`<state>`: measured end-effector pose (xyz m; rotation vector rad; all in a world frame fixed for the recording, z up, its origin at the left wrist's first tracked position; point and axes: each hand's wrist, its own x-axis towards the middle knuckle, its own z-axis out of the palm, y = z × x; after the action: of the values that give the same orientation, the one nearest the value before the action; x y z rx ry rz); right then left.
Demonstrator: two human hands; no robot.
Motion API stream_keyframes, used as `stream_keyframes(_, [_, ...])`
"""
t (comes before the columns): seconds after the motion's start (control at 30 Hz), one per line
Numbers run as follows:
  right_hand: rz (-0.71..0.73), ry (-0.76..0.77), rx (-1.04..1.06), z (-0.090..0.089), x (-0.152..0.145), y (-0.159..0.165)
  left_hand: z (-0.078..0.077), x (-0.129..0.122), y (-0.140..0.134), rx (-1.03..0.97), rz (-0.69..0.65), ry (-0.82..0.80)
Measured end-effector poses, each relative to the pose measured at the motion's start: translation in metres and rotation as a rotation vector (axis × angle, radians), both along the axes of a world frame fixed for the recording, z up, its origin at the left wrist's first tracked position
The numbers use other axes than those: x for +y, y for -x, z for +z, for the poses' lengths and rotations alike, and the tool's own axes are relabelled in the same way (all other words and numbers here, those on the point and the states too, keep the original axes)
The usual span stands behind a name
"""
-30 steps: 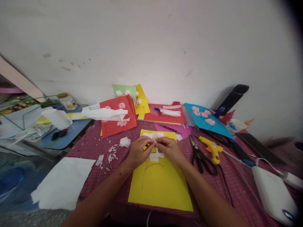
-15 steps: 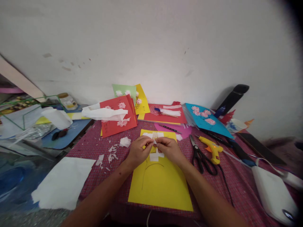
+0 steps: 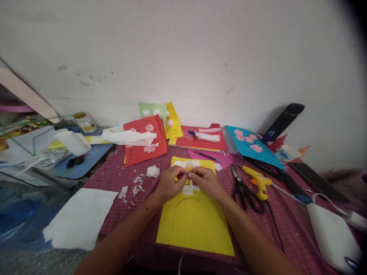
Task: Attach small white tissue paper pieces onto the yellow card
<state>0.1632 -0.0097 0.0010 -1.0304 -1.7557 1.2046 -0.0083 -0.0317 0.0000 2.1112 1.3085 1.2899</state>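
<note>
My left hand [image 3: 171, 182] and my right hand [image 3: 205, 181] meet above the upper part of a yellow sheet of card [image 3: 197, 225]. Both are closed in a pinch, fingertips touching, on a small piece of white tissue paper that the fingers now mostly hide. White paper squares [image 3: 187, 190] lie on the card around and under the fingers. A curved dark line [image 3: 187, 199] is drawn below them. To the left of my left hand are a small stack of white squares [image 3: 153, 171] and torn scraps [image 3: 138, 189].
At right lie black scissors [image 3: 243, 193], a yellow glue gun [image 3: 260, 183] and a white device [image 3: 329, 233]. A large white sheet [image 3: 82, 217] overhangs the left edge. Behind stand a red card [image 3: 145, 152] and a blue card [image 3: 255, 152] with pink paper flowers. A pen [image 3: 206, 156] lies behind the hands.
The fingertips have drawn together, and the bit of white tissue paper that showed between them is now mostly covered. The view has shifted slightly.
</note>
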Motion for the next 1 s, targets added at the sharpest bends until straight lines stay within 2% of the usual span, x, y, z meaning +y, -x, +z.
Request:
stream_keyframes(0.1, [-0.017, -0.125, -0.137, 0.003, -0.001, -0.002, 0.002, 0.001, 0.016, -0.073, 0.108, 0.113])
stream_keyframes(0.17, [-0.018, -0.271, -0.273, 0.004, -0.002, -0.003, 0.006, 0.003, 0.039, -0.136, 0.210, 0.201])
stream_keyframes(0.23, [-0.002, -0.382, -0.421, 0.003, -0.003, -0.004, 0.011, 0.005, 0.066, -0.104, 0.316, 0.257])
stream_keyframes(0.37, [0.074, -0.504, -0.630, -0.001, -0.005, -0.004, 0.017, 0.010, 0.112, 0.220, 0.428, 0.337])
stream_keyframes(0.5, [0.133, -0.573, -0.746, -0.002, -0.004, -0.005, 0.013, 0.014, 0.126, 0.515, 0.432, 0.332])
stream_keyframes(0.6, [0.145, -0.574, -0.801, -0.001, -0.003, -0.006, 0.012, 0.015, 0.122, 0.553, 0.425, 0.213])
stream_keyframes(0.77, [0.158, -0.565, -0.828, 0.001, -0.004, -0.006, 0.019, 0.015, 0.095, 0.383, 0.397, 0.033])
stream_keyframes(0.87, [0.180, -0.563, -0.802, 0.001, -0.005, -0.004, 0.021, 0.013, 0.066, 0.308, 0.299, 0.032])
stream_keyframes(1.0, [0.194, -0.572, -0.707, 0.001, -0.005, -0.003, 0.019, 0.016, 0.025, 0.153, 0.109, 0.109])
